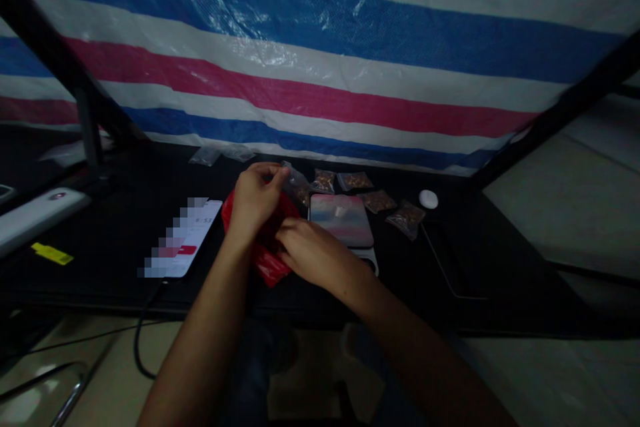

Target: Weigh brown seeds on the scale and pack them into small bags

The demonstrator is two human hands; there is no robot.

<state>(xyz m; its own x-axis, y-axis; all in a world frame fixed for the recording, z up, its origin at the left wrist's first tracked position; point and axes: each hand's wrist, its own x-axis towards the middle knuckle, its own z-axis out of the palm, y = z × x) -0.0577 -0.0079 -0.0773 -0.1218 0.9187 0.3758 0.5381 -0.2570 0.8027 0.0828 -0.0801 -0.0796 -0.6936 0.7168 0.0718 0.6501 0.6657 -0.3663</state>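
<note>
My left hand [256,195] is closed, thumb and fingers pinching the top edge of a small clear plastic bag [297,181] with some brown bits at its bottom. Below it lies an open red plastic bag [270,265]. My right hand [307,248] dips into the red bag with curled fingers; its fingertips are hidden there, so what they grip cannot be made out. Just right of the hands sits a small digital scale with a shiny plate [343,221]. Around the scale lie several filled clear bags of brown bits, one of them a small packet [378,201].
A lit phone [193,240] with a cable lies left of the red bag. Further left are a yellow tag [52,253] and a white device [43,217]. On the right are a white round case [429,199] and a dark flat device [453,260]. Striped sheeting [320,47] hangs behind.
</note>
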